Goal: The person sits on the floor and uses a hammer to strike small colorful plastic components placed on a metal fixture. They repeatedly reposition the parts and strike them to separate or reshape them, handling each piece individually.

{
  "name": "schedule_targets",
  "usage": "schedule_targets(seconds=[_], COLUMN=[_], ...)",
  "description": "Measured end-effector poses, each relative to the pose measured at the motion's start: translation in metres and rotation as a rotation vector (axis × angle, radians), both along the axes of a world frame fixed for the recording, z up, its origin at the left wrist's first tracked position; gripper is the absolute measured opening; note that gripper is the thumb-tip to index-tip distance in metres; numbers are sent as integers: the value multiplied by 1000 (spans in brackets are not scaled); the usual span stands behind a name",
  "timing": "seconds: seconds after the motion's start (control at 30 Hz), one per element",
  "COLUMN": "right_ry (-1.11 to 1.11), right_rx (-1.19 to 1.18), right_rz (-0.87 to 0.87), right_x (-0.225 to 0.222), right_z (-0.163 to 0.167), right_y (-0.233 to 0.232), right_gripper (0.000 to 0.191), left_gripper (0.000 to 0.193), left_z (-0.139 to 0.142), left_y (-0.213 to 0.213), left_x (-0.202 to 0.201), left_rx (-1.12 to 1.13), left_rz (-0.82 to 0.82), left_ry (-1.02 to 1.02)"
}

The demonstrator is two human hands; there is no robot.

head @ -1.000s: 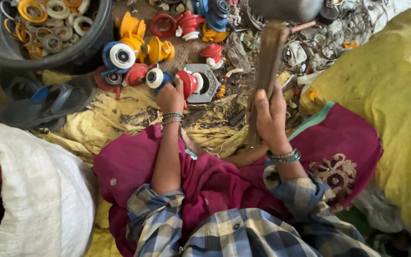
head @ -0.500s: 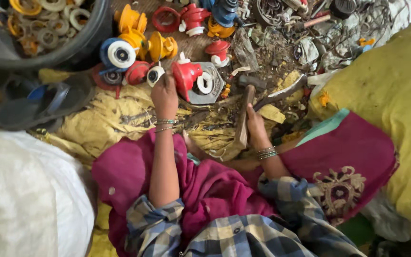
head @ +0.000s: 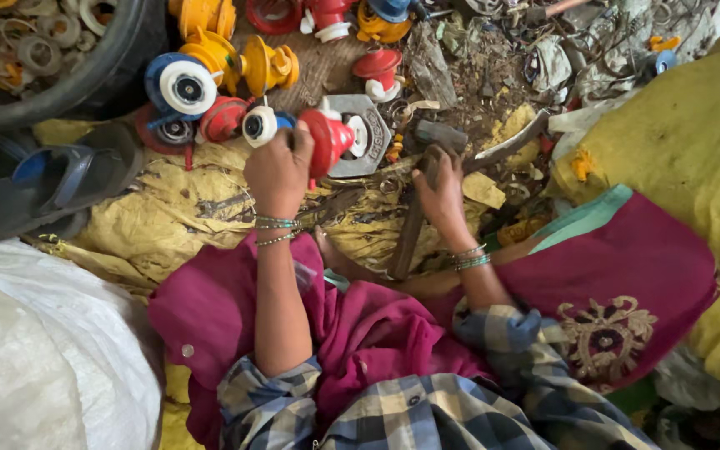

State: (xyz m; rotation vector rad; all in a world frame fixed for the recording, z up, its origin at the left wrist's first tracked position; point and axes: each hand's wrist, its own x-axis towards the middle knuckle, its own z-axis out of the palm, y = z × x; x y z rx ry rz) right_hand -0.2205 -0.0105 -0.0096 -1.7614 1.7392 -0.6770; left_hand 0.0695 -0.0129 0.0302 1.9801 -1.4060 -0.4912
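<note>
Gripping a red plastic fitting (head: 324,142) against the grey hexagonal metal block (head: 368,133), the left hand (head: 278,171) steadies it; just to its right, the right hand (head: 443,192) clasps a hammer (head: 417,208), handle running back toward the lap.

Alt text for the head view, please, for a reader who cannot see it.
Seen from above, a seated person's left hand holds a red plastic valve on a grey metal plate, while the right hand grips a wooden-handled hammer resting beside it. Red, yellow and blue valves and metal scrap lie ahead.
</note>
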Motion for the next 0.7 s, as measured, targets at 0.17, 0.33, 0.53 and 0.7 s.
schedule_targets(seconds=[0.17, 0.33, 0.53, 0.7], right_ry=[170, 537, 635, 601], right_rx=[39, -186, -220, -206], right_rz=[138, 340, 358, 364], right_x=[5, 43, 59, 39], right_z=[10, 3, 1, 24], right_y=[-56, -106, -117, -130], right_gripper=[32, 39, 36, 23], left_gripper=[46, 46, 48, 43], left_z=[7, -12, -40, -52], left_y=[6, 3, -10, -18], left_x=[-5, 2, -2, -5], left_rx=[27, 42, 20, -6], left_rz=[-49, -46, -26, 79], left_ry=[-263, -277, -250, -163])
